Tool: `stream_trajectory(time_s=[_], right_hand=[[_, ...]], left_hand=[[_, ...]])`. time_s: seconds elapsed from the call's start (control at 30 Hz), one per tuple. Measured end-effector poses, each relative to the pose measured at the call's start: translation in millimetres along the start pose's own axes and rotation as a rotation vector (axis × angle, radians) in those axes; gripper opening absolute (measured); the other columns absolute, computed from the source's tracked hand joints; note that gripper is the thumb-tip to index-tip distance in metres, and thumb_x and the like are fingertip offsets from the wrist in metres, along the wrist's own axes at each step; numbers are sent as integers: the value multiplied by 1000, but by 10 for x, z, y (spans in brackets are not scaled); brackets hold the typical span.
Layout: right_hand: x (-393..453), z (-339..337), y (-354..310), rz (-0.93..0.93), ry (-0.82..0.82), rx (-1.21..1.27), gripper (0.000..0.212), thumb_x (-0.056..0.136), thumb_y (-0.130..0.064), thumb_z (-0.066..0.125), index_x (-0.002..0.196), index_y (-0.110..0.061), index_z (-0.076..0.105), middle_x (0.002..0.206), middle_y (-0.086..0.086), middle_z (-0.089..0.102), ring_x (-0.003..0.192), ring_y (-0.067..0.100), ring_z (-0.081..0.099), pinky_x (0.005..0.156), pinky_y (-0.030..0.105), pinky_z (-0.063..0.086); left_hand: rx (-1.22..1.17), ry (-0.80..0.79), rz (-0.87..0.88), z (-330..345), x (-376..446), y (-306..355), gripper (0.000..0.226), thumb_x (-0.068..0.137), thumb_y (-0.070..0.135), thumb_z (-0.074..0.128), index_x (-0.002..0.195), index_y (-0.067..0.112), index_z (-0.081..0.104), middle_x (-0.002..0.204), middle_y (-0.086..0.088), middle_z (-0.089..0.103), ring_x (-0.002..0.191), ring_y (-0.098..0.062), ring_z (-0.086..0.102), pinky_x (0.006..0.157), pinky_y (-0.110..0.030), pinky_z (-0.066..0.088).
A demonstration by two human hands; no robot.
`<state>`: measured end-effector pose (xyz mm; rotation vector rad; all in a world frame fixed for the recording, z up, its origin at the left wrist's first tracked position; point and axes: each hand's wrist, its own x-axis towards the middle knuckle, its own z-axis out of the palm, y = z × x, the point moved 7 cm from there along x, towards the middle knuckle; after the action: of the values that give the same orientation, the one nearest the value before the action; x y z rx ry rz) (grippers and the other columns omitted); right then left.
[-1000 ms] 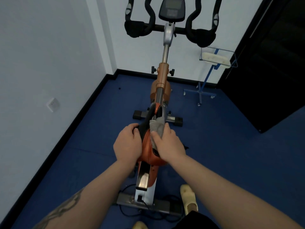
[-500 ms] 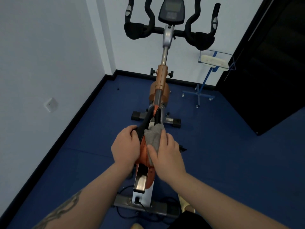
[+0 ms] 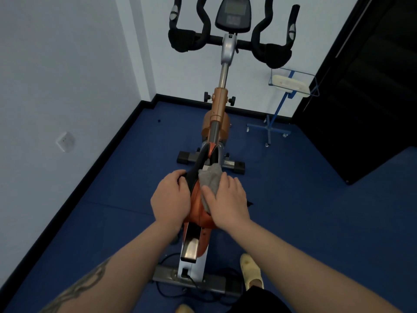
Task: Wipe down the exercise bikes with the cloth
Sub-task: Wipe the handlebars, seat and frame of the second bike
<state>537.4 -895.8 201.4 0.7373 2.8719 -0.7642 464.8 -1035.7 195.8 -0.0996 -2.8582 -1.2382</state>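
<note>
Blue floor (image 3: 316,222), left hand (image 3: 170,201) gripping saddle (image 3: 198,206), right fingers (image 3: 228,182) flat on cloth (image 3: 211,179)

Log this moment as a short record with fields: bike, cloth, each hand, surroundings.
bike: orange exercise bike, handlebars toward the far wall
cloth: grey cloth, lying on the orange frame
right hand: right hand presses the cloth against the frame
left hand: left hand grips the frame's black edge
surroundings: blue stand by the wall, blue floor

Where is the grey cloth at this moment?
The cloth is at the centre of the head view, pressed on the bike's orange frame under the right hand, beside the left hand.
</note>
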Motion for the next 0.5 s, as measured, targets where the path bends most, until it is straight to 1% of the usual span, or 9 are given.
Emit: stream_trajectory(time_s=[0.07, 0.13, 0.2, 0.23, 0.3, 0.33, 0.37, 0.43, 0.5], right_hand=[[-63, 1, -48, 22, 52, 21, 73, 100, -53, 30, 155, -9, 11, 160, 10, 19, 147, 27, 14, 121, 42, 15], [-297, 88, -107, -66, 92, -26, 76, 99, -55, 29, 156, -10, 4, 162, 9, 11, 148, 26, 10, 122, 41, 13], [-323, 124, -61, -91, 50, -26, 77, 98, -57, 29, 155, -13, 2, 162, 7, 8, 147, 26, 10, 120, 42, 18], [-213, 98, -28, -43, 24, 23, 76, 98, -57, 30, 155, -14, 6, 160, 7, 14, 145, 27, 17, 117, 43, 24], [83, 42, 43, 111, -66, 148, 68, 99, -55, 33, 151, -12, 21, 151, 12, 33, 134, 30, 37, 106, 43, 38], [183, 24, 53, 151, -95, 196, 63, 100, -54, 33, 146, -11, 29, 144, 13, 41, 127, 30, 44, 100, 42, 42], [192, 12, 44, 158, -80, 212, 61, 100, -54, 33, 144, -12, 32, 139, 12, 45, 122, 30, 48, 96, 41, 44], [-12, 18, 16, 93, 22, 173, 65, 98, -57, 33, 149, -17, 25, 140, 8, 42, 122, 27, 45, 98, 42, 43], [-249, 72, 11, 9, 91, 80, 74, 94, -62, 30, 153, -22, 12, 145, 3, 34, 129, 23, 39, 109, 47, 34]], left_hand=[[-5, -1, -1, 8, -7, 3, 32, 100, 23, 42, 123, 27, 64, 117, 9, 67, 103, -11, 60, 79, -28, 40], [-8, 8, 2, 4, -8, 0, 32, 100, 23, 42, 123, 27, 64, 117, 9, 67, 104, -10, 59, 78, -26, 38], [-2, 17, 7, 5, -2, 1, 32, 100, 24, 42, 123, 28, 64, 118, 10, 66, 106, -10, 59, 78, -26, 37], [5, 12, 8, 8, 3, 2, 32, 100, 24, 42, 124, 28, 64, 119, 10, 66, 106, -11, 59, 78, -27, 38], [9, -2, 3, 13, 5, -3, 32, 101, 24, 41, 124, 28, 63, 118, 9, 66, 105, -11, 59, 78, -27, 39], [5, -3, 1, 14, 2, -8, 33, 101, 24, 41, 124, 27, 63, 118, 9, 66, 105, -11, 60, 79, -28, 40], [1, -4, 2, 12, 2, -7, 33, 101, 24, 41, 124, 27, 64, 117, 9, 66, 105, -11, 60, 79, -28, 41], [-13, -2, 7, 11, -1, -5, 32, 100, 24, 41, 123, 27, 64, 116, 9, 67, 101, -9, 59, 79, -29, 42], [-30, 9, -1, 12, 1, -16, 31, 100, 23, 42, 122, 28, 64, 115, 10, 67, 98, -7, 57, 77, -28, 41]])
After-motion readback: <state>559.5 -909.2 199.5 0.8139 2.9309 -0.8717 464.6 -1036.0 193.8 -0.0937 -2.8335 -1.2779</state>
